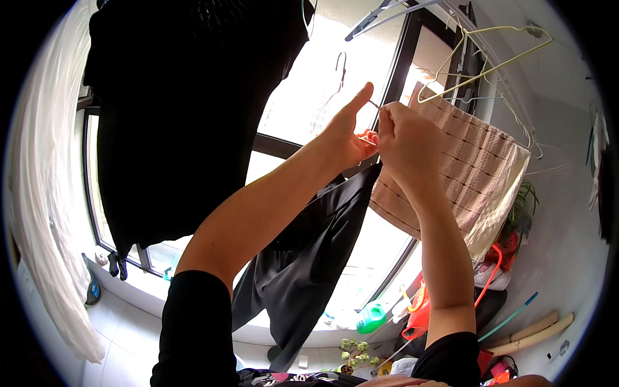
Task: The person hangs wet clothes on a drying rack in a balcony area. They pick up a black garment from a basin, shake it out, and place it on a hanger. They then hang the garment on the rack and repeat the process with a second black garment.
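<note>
Both my arms are raised before a bright window. Black trousers (303,258) hang below my hands, their upper corner just under my right hand (409,138). That hand is closed, its fingertips pinching a thin strip (374,104) whose kind I cannot make out. My left hand (348,135) is close beside it, thumb stretched upward and the other fingers curled inward; what they hold, if anything, is mostly hidden. Behind and above the left hand shows a dark hanger hook (341,64); its link to the trousers is unclear.
A large black garment (180,122) hangs at left beside a white curtain (48,180). On the right are a checked towel (464,155) and a yellow hanger (490,68). Lower down stand a green bottle (371,318), a red watering can (419,313) and a potted plant (354,355).
</note>
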The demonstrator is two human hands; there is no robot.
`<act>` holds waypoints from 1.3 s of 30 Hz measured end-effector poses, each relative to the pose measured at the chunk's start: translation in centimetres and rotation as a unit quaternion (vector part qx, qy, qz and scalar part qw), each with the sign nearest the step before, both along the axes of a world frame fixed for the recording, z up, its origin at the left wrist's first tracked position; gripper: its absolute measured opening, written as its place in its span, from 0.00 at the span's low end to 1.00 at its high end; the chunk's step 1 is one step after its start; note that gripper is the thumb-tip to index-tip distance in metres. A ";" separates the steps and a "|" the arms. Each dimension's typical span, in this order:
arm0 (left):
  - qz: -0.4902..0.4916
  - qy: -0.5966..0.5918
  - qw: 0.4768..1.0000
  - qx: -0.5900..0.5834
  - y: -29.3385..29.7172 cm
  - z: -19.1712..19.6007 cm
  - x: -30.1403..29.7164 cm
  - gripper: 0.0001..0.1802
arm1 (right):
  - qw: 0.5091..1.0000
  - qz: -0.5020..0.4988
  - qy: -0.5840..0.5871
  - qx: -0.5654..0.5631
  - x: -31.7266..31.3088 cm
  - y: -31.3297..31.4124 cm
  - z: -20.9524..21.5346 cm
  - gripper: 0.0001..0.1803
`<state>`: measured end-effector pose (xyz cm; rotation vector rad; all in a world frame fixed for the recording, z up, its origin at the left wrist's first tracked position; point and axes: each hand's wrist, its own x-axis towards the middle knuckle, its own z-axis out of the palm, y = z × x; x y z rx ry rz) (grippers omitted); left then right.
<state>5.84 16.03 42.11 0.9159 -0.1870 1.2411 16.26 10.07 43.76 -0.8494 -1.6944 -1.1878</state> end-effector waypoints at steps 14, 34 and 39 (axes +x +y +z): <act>0.131 0.060 0.976 0.165 3.2 -0.1 -1.5 0.20 | 0.726 0.401 0.219 -0.514 -0.6 1.7 1.0 0.18; 0.294 0.181 0.880 0.326 3.3 6.5 -2.8 0.62 | 0.691 0.607 0.201 -0.336 -0.5 3.1 8.9 0.19; 0.386 0.256 0.792 0.397 0.3 5.5 -2.4 0.54 | 0.715 0.600 0.161 -0.322 -0.1 1.8 10.8 0.19</act>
